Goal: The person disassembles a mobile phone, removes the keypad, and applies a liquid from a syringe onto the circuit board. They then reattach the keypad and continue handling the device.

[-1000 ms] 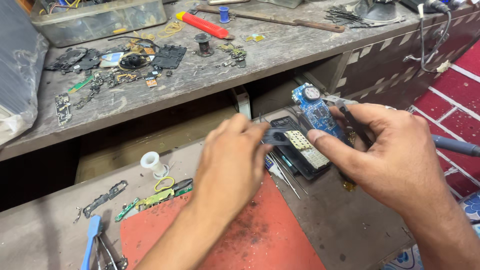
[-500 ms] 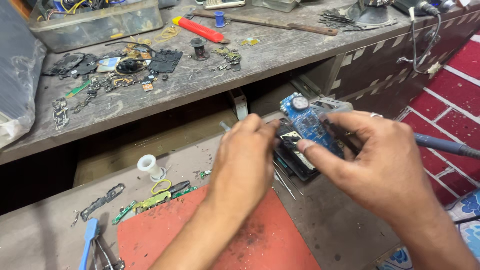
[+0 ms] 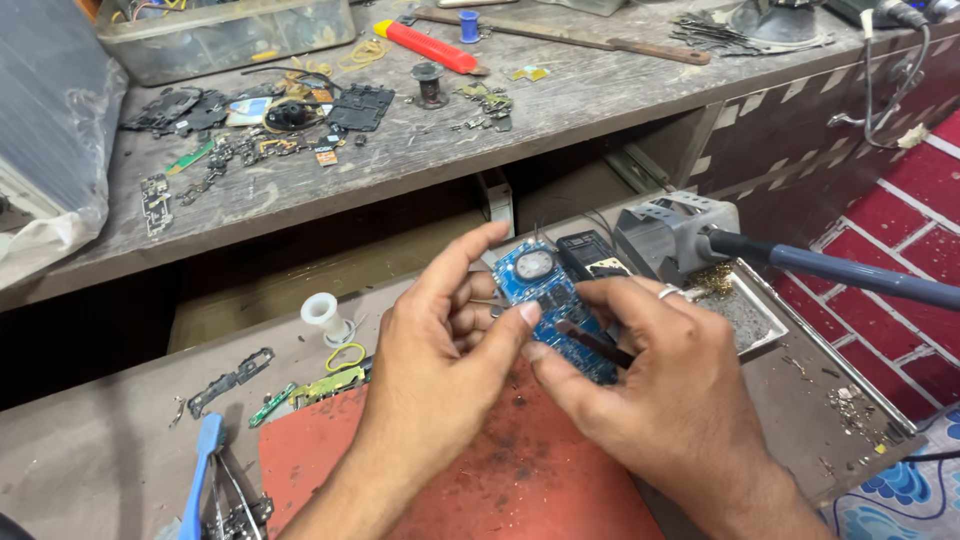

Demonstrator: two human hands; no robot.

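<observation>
A small blue circuit board with a round coin cell on it is held above the red work mat. My left hand grips the board's left edge between thumb and fingers. My right hand holds the board's lower right side and pinches a thin dark tool, likely tweezers, against the board. A ring shows on one finger of that hand. A black phone part lies just behind the board.
A soldering iron with a blue handle rests in its grey stand at the right, over a metal tray. A white solder spool and board scraps lie left. The upper bench carries phone parts, a red cutter and a plastic box.
Both hands have lifted the blue board and pulled it nearer and lower in view. The soldering iron now sits in its stand, and my right hand holds the thin tool on the board.
</observation>
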